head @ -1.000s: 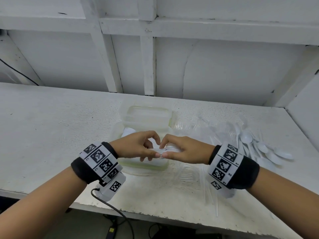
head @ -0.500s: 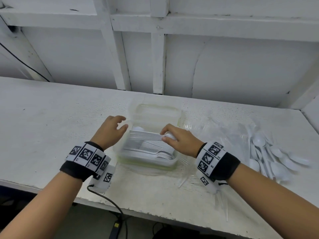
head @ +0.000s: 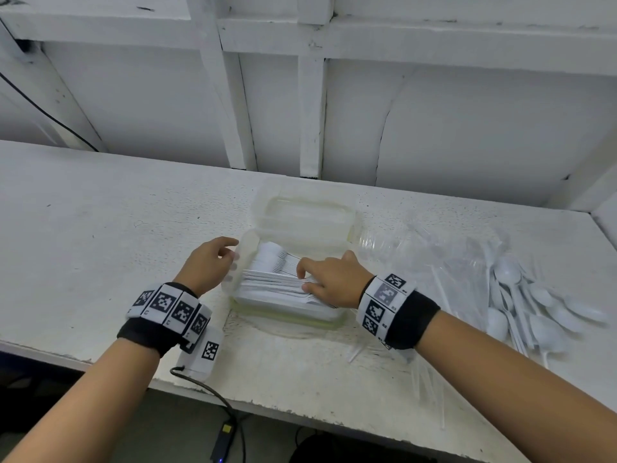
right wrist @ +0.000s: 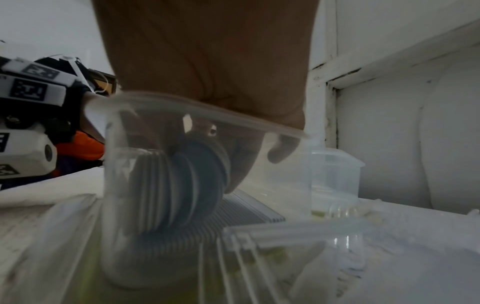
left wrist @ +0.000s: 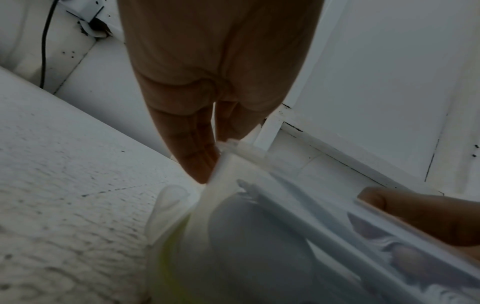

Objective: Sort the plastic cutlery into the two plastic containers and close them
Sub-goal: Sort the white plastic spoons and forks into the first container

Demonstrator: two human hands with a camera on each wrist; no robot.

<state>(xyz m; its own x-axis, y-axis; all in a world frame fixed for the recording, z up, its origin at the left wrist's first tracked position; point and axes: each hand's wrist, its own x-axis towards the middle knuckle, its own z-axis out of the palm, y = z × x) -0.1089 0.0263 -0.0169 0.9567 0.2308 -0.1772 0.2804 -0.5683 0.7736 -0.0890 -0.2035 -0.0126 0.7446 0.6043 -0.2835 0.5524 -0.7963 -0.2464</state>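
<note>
A translucent container [head: 287,317] with a yellow-green base stands open at mid-table, with rows of white forks in it. My right hand [head: 329,282] is down inside it, fingers curled on a stack of white forks [head: 270,279] that lies along the container. The right wrist view shows those fingers [right wrist: 239,164] on the stack through the clear wall [right wrist: 207,111]. My left hand [head: 213,265] is at the container's left end. Its straight fingers [left wrist: 197,152] lie against the outer wall [left wrist: 223,185]. A second translucent container [head: 303,212] stands just behind.
White spoons [head: 534,312] lie in a loose pile at the right. Clear plastic packaging [head: 427,259] sits between them and the containers. Thin clear cutlery [head: 424,379] is scattered near the front edge. A white wall with posts closes the back. A cable hangs below the table edge.
Both hands held the fork stack together above the container. The right hand has since lowered it inside, while the left let go and moved to the container's left wall.
</note>
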